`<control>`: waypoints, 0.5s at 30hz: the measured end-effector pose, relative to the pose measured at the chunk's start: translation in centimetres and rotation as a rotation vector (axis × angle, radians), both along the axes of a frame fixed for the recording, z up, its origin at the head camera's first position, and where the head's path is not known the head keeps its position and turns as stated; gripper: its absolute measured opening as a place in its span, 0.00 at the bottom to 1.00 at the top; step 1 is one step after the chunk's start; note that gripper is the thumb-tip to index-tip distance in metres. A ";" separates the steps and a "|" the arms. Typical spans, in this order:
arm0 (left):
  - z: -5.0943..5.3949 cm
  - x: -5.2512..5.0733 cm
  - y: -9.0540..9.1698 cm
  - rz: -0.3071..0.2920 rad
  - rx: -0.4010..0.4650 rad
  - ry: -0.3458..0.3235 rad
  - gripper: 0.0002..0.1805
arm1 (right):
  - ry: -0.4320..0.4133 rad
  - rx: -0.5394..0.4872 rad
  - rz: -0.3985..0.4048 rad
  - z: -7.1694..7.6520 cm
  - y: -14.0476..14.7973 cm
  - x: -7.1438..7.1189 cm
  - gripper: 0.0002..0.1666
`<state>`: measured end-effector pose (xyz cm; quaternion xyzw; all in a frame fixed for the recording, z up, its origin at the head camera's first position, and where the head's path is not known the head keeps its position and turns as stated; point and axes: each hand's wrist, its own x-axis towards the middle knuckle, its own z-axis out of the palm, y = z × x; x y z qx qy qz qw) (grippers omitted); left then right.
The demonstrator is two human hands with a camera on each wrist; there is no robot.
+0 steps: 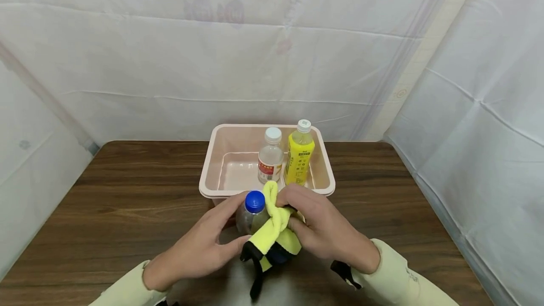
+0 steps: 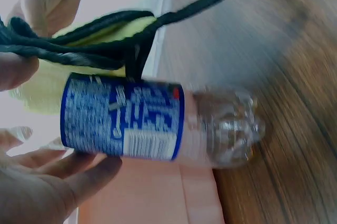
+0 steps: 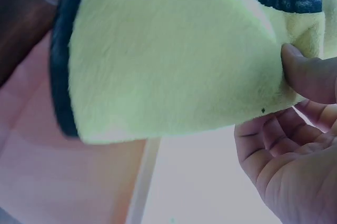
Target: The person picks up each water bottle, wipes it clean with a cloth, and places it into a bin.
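Observation:
My left hand [image 1: 197, 251] holds a clear plastic bottle [image 2: 121, 119] with a blue cap [image 1: 255, 201] and a blue label. Its fingers lie along the far side of the bottle and its thumb reaches round the near side. Beside the bottle, my right hand [image 1: 325, 228] pinches a yellow-green cloth [image 3: 174, 61] with dark edging between thumb and fingers. The cloth hangs bunched against the bottle's right side and covers part of it. In the left wrist view, a dark strip of edging [image 2: 200, 8] sticks out past the label.
Just beyond the hands stands a pale pink plastic bin [image 1: 214, 155] on the dark wooden table [image 1: 127, 211]. Inside it are a clear bottle [image 1: 270, 157] with a white cap and a yellow-labelled bottle [image 1: 299, 157]. White sheeting [image 1: 191, 60] hangs behind the table and along its sides.

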<state>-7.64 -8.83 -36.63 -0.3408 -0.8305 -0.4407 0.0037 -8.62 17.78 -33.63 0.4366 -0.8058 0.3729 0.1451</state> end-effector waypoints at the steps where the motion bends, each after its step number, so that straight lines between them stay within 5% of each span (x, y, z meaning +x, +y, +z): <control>1: 0.0 0.0 0.1 0.009 0.007 0.000 0.36 | -0.003 0.005 -0.001 0.2 -0.1 0.0 0.17; 9: 0.0 0.1 0.8 0.042 0.093 -0.015 0.32 | -0.030 0.108 -0.051 0.1 -0.6 0.1 0.18; 15: -0.3 0.1 0.8 -0.006 0.163 -0.039 0.33 | -0.099 0.285 -0.126 -2.8 -1.2 -0.4 0.20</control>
